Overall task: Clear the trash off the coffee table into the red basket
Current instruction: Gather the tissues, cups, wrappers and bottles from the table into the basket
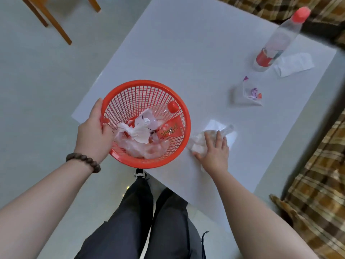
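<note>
— What is the right hand [212, 150] doing?

— It lies palm down on a crumpled white tissue wad [200, 142] at the near edge of the coffee table [186, 53], fingers spread and only slightly curled. It presses or gathers rather than grips; I would not call it closed on anything yet. A clear plastic wrapper [226, 128] pokes out past the fingertips, over a flat white sheet.

— And the other?

— The left hand [94, 131] clamps the rim of the red basket [145, 85], thumb inside, fingers outside. The basket sits just beside the wad, partly overhanging the table's corner, already holding tissue, film, an orange packet and a red-capped bottle.

— How will that wad handle?

— Light and soft, I judge. It should crush into the palm, so curling the fingers under its far side ought to scoop tissue and wrapper together. The film looks slick and may slip free; pinch it against the paper.

— What remains farther out?

— A small clear bag with purple scraps [251, 94] at mid-table, then an upright plastic bottle [274, 43] with a red cap, touching or nearly touching a folded paper [295, 64]. The bottle looks empty, so probably light, stiff and easy to tip; take it around the body. The paper lies flat, so lift it by an edge.
</note>
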Available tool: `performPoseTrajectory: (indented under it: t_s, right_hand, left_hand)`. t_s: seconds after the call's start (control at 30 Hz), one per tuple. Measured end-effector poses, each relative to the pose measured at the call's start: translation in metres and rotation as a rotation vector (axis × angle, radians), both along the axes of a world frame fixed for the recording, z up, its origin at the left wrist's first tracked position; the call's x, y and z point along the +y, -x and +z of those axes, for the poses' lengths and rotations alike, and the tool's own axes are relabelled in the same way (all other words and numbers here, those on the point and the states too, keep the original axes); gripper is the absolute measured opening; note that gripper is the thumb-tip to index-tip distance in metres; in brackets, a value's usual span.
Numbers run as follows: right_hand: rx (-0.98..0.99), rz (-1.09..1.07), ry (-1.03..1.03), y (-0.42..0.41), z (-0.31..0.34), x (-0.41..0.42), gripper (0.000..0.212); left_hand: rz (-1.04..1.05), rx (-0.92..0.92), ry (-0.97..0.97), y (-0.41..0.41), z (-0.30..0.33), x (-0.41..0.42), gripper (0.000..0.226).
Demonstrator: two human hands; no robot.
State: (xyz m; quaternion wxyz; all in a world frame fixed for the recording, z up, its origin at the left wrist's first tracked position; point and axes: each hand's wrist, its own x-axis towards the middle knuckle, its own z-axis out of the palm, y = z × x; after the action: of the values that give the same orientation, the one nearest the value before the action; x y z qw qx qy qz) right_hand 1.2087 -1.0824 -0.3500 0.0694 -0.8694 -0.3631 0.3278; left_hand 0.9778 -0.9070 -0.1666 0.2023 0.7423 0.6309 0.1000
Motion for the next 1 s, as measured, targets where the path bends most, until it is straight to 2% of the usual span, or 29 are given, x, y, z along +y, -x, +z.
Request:
performPoseTrajectory:
  t_s: [0.07,0.2,0.33,0.4,0.57,0.8,0.87,1.0]
  right_hand:
    - [-0.017,0.019,0.036,0.000,-0.012,0.003,0.076]
    - [-0.182,0.013,0.011,-0.002,-0.011,0.008,0.043]
    - [-0.018,-0.120,-0.132,-0.018,0.018,0.013,0.020]
    - [0.004,-0.181,-0.216,-0.025,0.044,0.014,0.012]
    - [-0.026,-0.247,-0.475,-0.020,0.135,0.016,0.009]
    - [-0.070,-0.232,-0.792,0.038,0.256,0.038,0.023]
    - [-0.070,-0.204,-0.824,0.062,0.274,0.049,0.025]
    - [-0.076,-0.095,-0.797,0.104,0.287,0.068,0.014]
  left_hand:
    - [-0.008,0.016,-0.010,0.000,-0.005,0.000,0.062]
    - [-0.031,0.051,-0.019,0.000,-0.008,-0.001,0.060]
    - [-0.026,0.049,0.003,-0.003,0.000,0.000,0.062]
    - [-0.034,0.026,0.011,-0.005,0.009,0.001,0.063]
    - [-0.061,-0.012,0.061,-0.008,0.035,0.004,0.065]
    - [-0.169,-0.069,0.075,0.003,0.069,0.005,0.062]
    - [-0.188,-0.101,0.067,0.005,0.077,0.005,0.061]
    - [-0.216,-0.176,0.081,0.012,0.094,0.001,0.065]
